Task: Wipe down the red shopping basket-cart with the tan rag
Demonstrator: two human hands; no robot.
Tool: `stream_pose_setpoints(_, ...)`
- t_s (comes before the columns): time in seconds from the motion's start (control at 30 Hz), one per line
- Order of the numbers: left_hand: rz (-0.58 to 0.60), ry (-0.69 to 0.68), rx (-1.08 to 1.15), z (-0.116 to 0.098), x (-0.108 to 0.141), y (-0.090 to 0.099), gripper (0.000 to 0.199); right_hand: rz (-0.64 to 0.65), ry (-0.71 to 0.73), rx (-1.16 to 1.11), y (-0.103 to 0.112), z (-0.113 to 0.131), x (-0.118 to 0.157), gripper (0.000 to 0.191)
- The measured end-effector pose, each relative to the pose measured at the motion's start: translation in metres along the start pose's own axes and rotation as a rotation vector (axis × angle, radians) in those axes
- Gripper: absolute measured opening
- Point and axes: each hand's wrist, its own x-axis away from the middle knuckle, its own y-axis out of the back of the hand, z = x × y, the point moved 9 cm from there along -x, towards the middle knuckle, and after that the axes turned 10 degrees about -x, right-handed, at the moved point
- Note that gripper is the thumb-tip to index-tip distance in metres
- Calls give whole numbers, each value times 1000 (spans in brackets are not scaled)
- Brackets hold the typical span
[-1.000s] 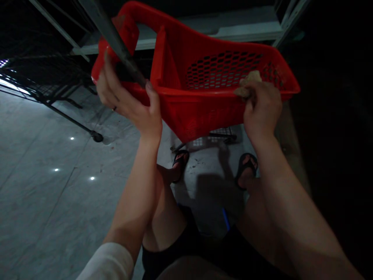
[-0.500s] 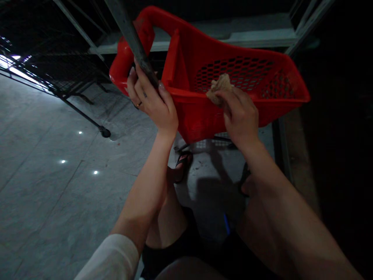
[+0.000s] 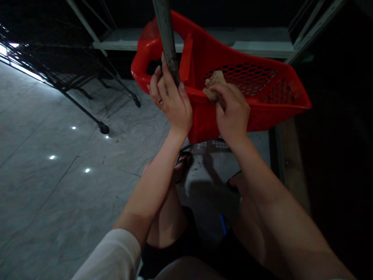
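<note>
A red plastic shopping basket with honeycomb holes and a looped handle part stands ahead of me, tilted in view. My left hand, with a ring on one finger, is at its near left side. Its thumb and fingers straddle the lower end of a worn grey metal pole and hold it. Between the closed fingers of my right hand is a crumpled tan cloth, at the basket's near rim. The fingertips are partly hidden.
Behind the basket runs a pale metal shelf base. A dark wire cart on casters stands at the left on grey floor tiles. My sandalled feet are below the basket, beside a thin blue object.
The cloth and my right hand have shifted slightly left along the rim. My left hand, the pole and the basket's handle end now appear further right, with the view itself shifted.
</note>
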Motion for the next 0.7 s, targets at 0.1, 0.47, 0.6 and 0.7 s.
stream_pose_setpoints(0.1, 4, -45, 4, 0, 0, 2, 49, 20, 22, 10, 10, -10, 8, 50)
stream_pose_setpoints(0.47, 50, 44, -72, 2, 2, 2, 51, -156, -42, 64, 20, -19, 20, 45)
stream_pose_setpoints(0.6, -15, 10, -8, 2, 1, 5, 55, -60, 22, 7, -10, 19, 11, 47)
stream_pose_setpoints(0.7, -49, -28, 5, 3, 1, 6, 51, -50, 45, 24, -5, 7, 18, 48)
